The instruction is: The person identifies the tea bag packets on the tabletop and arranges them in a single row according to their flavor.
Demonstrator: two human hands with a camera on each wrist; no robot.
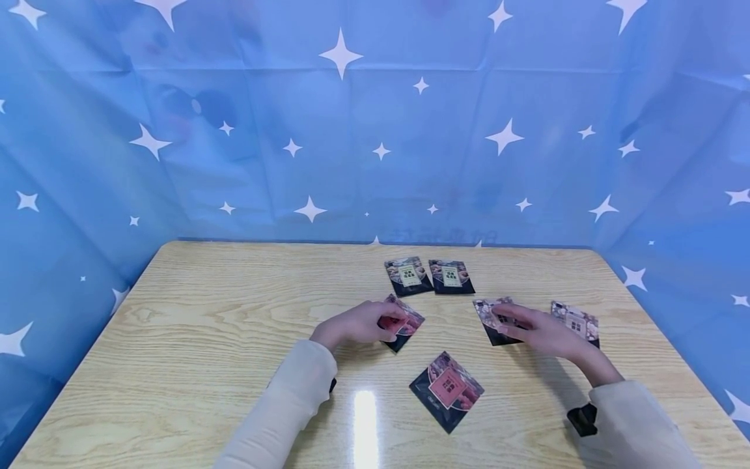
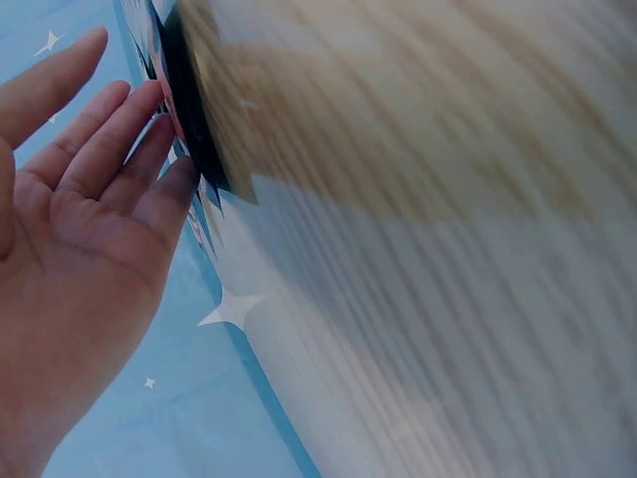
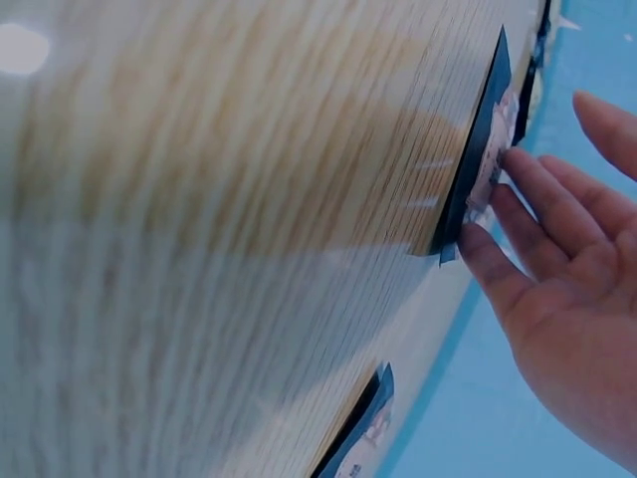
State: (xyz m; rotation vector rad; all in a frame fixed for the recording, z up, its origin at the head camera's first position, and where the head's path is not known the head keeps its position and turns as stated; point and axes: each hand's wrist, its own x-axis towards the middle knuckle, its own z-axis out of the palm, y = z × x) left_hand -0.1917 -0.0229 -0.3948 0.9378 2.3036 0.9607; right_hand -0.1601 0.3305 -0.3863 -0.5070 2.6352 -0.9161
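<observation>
We see both hands flat on cards on the wooden desk (image 1: 234, 306). Left hand (image 1: 357, 324): fingers straight, pressing a red-faced card (image 1: 406, 326) near desk centre. Right hand (image 1: 541, 332): fingers straight too, resting on a pale card (image 1: 491, 316) w/ dark edge. Another pale card (image 1: 577, 320) lies just beside the right hand. Two dark cards (image 1: 429, 275) sit side by side farther back; a red-centred card (image 1: 447, 389) lies nearer us, btw the arms.
</observation>
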